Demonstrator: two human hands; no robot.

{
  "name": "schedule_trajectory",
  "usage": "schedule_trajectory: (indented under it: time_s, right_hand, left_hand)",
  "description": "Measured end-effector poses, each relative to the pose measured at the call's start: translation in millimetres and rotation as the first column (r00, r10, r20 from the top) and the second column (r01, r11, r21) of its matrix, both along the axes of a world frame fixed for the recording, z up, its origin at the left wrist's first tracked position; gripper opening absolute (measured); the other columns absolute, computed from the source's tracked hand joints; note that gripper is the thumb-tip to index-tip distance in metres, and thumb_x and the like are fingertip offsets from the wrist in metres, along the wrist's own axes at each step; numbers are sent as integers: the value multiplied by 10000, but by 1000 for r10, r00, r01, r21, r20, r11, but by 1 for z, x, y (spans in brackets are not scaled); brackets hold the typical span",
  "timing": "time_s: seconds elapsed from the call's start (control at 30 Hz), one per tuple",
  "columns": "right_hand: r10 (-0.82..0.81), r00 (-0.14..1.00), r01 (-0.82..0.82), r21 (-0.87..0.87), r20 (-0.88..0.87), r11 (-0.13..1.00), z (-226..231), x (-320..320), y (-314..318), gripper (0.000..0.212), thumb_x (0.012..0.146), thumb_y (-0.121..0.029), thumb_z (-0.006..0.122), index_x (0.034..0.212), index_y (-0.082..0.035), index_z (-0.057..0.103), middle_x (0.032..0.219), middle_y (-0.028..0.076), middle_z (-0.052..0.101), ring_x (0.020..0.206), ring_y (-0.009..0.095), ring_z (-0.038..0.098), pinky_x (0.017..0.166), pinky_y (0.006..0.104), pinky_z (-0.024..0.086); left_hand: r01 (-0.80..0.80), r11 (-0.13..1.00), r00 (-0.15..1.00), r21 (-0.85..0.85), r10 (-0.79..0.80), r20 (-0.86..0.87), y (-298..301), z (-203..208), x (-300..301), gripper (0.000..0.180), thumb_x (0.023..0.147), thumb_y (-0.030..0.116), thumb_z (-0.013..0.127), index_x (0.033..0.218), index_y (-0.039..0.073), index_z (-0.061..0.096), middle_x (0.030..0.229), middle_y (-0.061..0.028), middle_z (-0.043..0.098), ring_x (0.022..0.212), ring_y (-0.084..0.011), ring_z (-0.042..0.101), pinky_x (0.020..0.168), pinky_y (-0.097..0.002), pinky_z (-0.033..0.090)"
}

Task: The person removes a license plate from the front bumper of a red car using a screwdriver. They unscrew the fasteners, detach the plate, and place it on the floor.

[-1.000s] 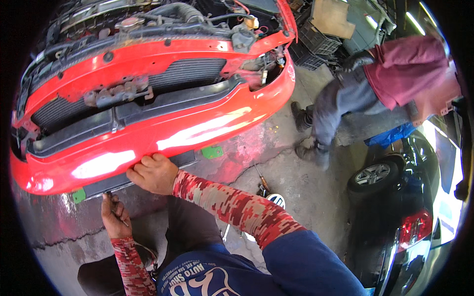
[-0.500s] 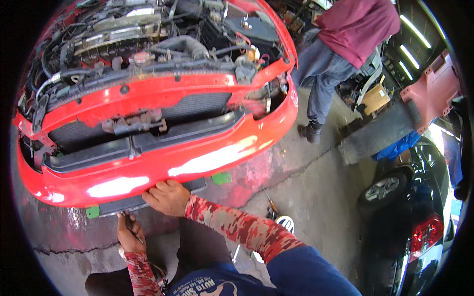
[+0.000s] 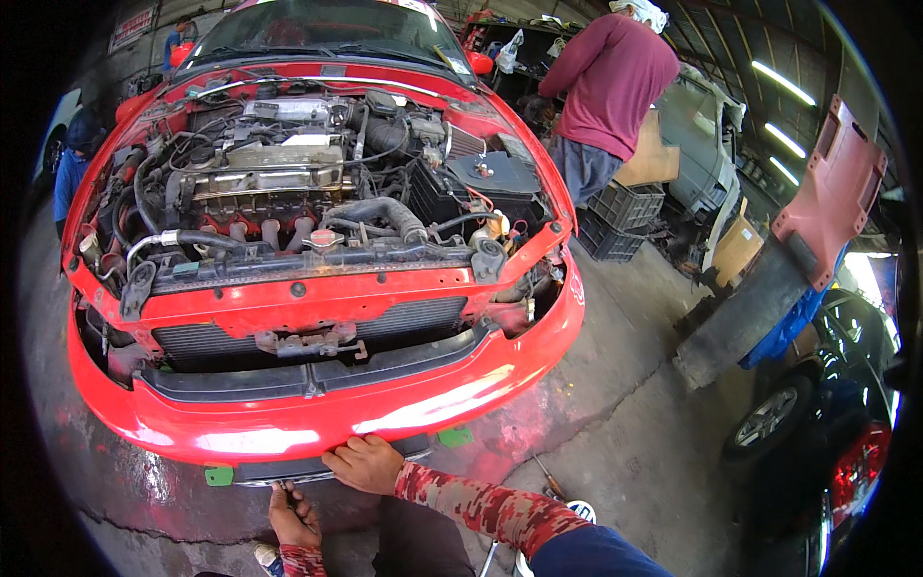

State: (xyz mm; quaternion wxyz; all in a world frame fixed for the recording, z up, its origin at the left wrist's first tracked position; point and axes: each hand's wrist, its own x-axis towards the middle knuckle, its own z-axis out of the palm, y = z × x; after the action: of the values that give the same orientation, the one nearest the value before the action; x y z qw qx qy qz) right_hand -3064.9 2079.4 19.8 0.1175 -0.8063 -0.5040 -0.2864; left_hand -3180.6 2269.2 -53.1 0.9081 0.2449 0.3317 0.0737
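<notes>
The red front bumper of a car with its engine bay exposed curves across in front of me. Below its lower edge sits a flat black panel, with a green tab at its left end and another green tab at its right. My right hand is closed on the black panel, fingers curled over it just under the bumper. My left hand is closed in a pinch at the panel's near edge. What lies between its fingers is too small to make out.
A screwdriver and a white round container are on the floor at my right. A person in a maroon top stands beyond, near black crates. A dark car and a pink panel are far right.
My view has tilted up, so the engine bay and windshield show more fully and everything sits lower. Both hands stay at the black panel.
</notes>
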Motion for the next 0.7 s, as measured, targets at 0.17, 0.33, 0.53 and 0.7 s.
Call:
schedule_trajectory:
  time_s: [0.17, 0.33, 0.53, 0.7]
  right_hand:
    - [3, 1000, -2, 10, -10, 1000, 0, 0, 0, 362, 771, -289, 697, 1102, -155, 633, 852, -47, 574, 825, 142, 552, 712, 304, 442]
    - [-9, 1000, 9, 3, 0, 1000, 2, -2, 1, 388, 755, -302, 707, 1107, -161, 629, 854, -52, 570, 833, 142, 548, 717, 305, 446]
    - [-16, 1000, 15, -18, -16, 1000, 3, -3, 1, 395, 746, -305, 711, 1106, -167, 626, 854, -54, 569, 831, 139, 545, 720, 304, 440]
    - [-6, 1000, 6, -14, -19, 1000, 2, -1, 0, 388, 752, -305, 709, 1104, -167, 623, 851, -53, 568, 825, 137, 545, 713, 307, 436]
  left_hand:
    - [25, 1000, 1000, 13, -25, 2, 1, 8, 0, 298, 1027, 420, 476, 933, 149, 555, 735, 36, 505, 486, -66, 338, 387, -215, 249]
    - [43, 974, 999, 222, -45, 7, -3, 17, -2, 278, 1015, 408, 492, 921, 151, 543, 732, 33, 507, 476, -61, 338, 387, -214, 243]
    - [100, 987, 995, 123, -100, 0, 2, 14, -1, 241, 1018, 371, 469, 918, 165, 542, 712, 31, 500, 462, -66, 335, 387, -216, 230]
    - [155, 971, 983, -184, -133, 128, 11, 4, 0, 256, 1007, 373, 467, 889, 164, 555, 688, 22, 489, 459, -83, 337, 387, -223, 232]
